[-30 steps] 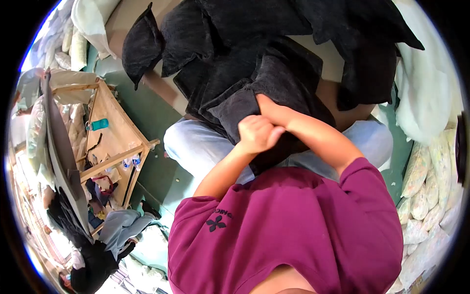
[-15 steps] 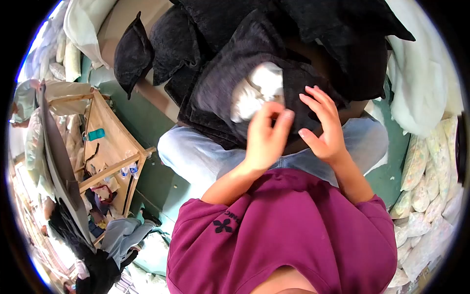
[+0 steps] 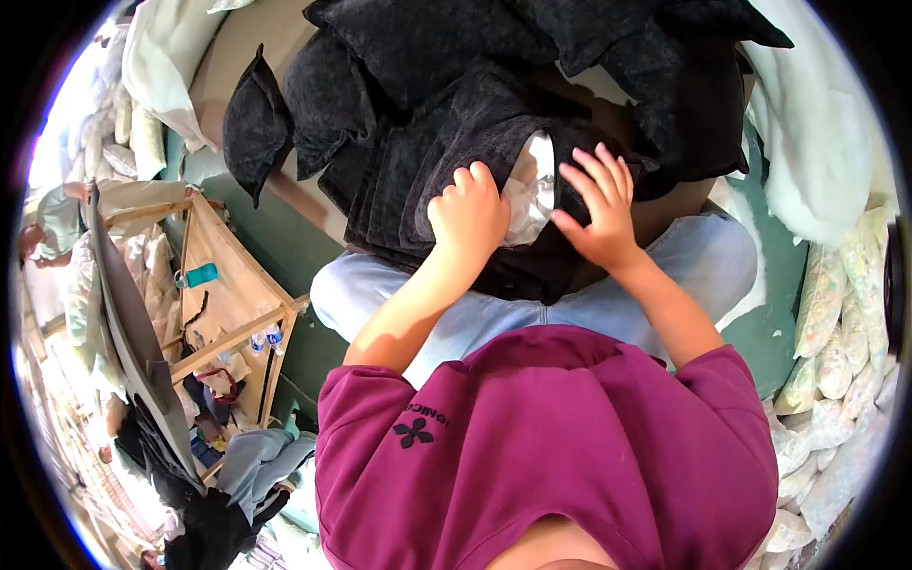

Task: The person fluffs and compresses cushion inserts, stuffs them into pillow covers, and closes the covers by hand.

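Note:
A black fabric cover [image 3: 465, 123] lies over my lap, with white filling [image 3: 530, 195] showing through its opening. My left hand [image 3: 468, 214] is closed on the cover's edge at the left of the opening. Spread fingers of my right hand [image 3: 600, 204] rest on the black fabric at the right side of the opening. Several black cushions [image 3: 427, 47] are heaped just beyond, one of them [image 3: 256, 126] standing out at the left.
A wooden frame table [image 3: 237, 261] with a teal bottle [image 3: 198, 275] stands left. Another person [image 3: 204, 522] is at the lower left. White batting [image 3: 826, 142] hangs at the right above stacked filled bags [image 3: 817, 380].
My right hand has come out of the black cover, and the white filling now shows. My left hand has moved left and closed on the fabric; the opening looks narrower than half a second ago.

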### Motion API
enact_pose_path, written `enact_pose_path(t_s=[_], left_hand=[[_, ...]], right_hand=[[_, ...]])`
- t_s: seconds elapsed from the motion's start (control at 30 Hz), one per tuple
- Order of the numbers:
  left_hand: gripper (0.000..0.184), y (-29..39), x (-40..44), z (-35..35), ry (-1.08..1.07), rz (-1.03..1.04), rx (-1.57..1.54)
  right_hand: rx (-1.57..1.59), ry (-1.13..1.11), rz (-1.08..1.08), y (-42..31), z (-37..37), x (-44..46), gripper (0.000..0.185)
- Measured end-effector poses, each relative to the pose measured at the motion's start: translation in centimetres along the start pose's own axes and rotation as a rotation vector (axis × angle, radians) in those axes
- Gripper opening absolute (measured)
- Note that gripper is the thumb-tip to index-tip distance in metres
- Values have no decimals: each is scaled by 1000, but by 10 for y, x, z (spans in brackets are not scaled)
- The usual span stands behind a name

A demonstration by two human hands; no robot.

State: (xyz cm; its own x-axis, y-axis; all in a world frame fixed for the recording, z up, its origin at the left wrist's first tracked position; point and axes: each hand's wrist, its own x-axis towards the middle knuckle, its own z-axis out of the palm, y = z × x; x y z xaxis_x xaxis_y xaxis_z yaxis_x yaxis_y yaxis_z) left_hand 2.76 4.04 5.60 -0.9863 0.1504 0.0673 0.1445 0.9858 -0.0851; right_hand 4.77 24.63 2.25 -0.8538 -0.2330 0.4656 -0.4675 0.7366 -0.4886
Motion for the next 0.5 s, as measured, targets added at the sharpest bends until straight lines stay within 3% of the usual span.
enact_pose_path(t_s=[0.07, 0.1, 0.2, 0.27, 0.33, 0.37, 0.4, 0.47, 0.5], left_hand=[[29, -5, 2, 4, -14, -10, 13], [16, -9, 4, -9, -23, 27, 16], [27, -20, 12, -23, -166, 34, -194], [33, -17, 16, -21, -325, 193, -548], [38, 4, 10, -2, -587, 368, -871], [38, 19, 6, 15, -642, 339, -971], [40, 29, 3, 29, -696, 309, -1073], [39, 34, 12, 44, -952, 11, -1426], [38, 33, 17, 48, -921, -8, -1546]], right_hand=[[45, -5, -157, -10, 5, -14, 50], [72, -22, -203, -17, 6, -19, 46], [95, -126, -234, -18, 37, -26, 36], [-26, -356, -148, -13, 50, -11, 42], [70, -188, -192, 16, 92, -16, 46], [542, -243, 137, 25, 111, -25, 51], [1017, -138, 480, 33, 131, -33, 56], [558, -288, 240, 48, 111, -25, 58], [374, -400, 147, 60, 108, -23, 58]])
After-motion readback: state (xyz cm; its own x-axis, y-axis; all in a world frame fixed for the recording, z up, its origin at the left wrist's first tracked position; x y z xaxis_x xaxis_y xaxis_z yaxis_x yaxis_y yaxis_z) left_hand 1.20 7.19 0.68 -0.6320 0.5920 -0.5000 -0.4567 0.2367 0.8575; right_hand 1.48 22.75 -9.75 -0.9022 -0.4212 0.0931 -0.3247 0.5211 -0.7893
